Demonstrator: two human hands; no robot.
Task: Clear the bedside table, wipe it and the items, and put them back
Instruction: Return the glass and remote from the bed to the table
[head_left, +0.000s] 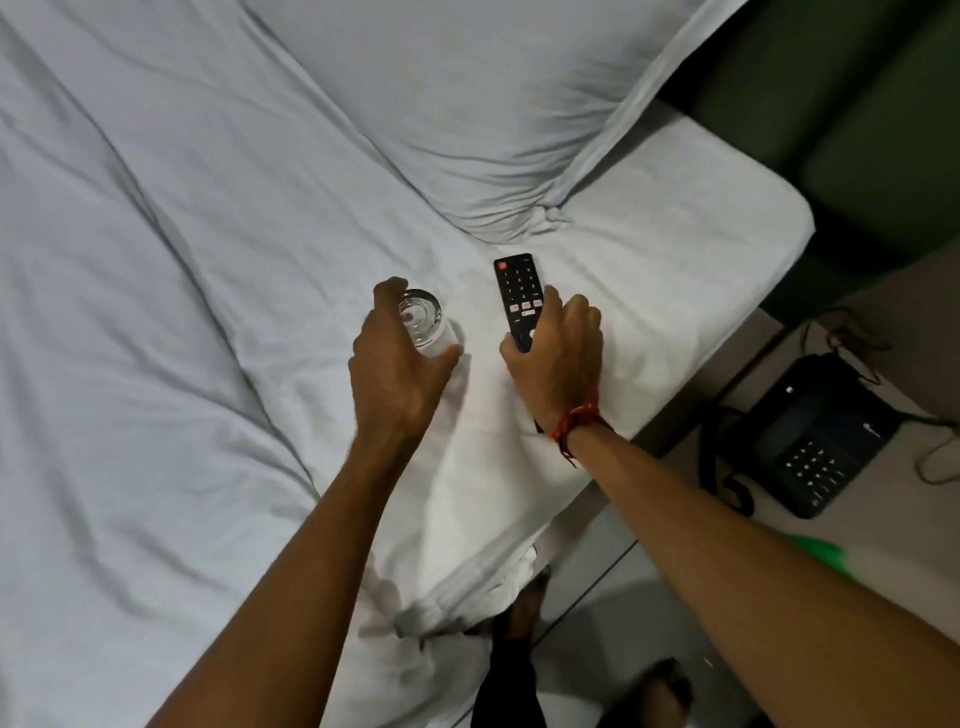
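Head view showed the clear drinking glass (422, 326) standing upright on the white bed sheet (208, 260), our left hand (396, 364) curled around its side, thumb on one side and fingers on the other. We could not tell whether the fingers were pressing the glass or only cupped close to it. Just to the right of the glass lay the black TV remote (517, 293), its button face up and its red power key at the far end. Our right hand (558, 358) was closed over the near half of the remote, thumb against its left edge and fingers wrapped over its right edge. A red thread band (574, 420) circled that wrist. Beyond the glass, farther up the bed, a white pillow (467, 104) rested with one corner dipping toward the remote. Well to the right of the glass, past the mattress edge, the pale bedside table (883, 519) carried a black desk telephone (810, 441) with its coiled cord, and something bright green (826, 551) lay at the near part of that table.
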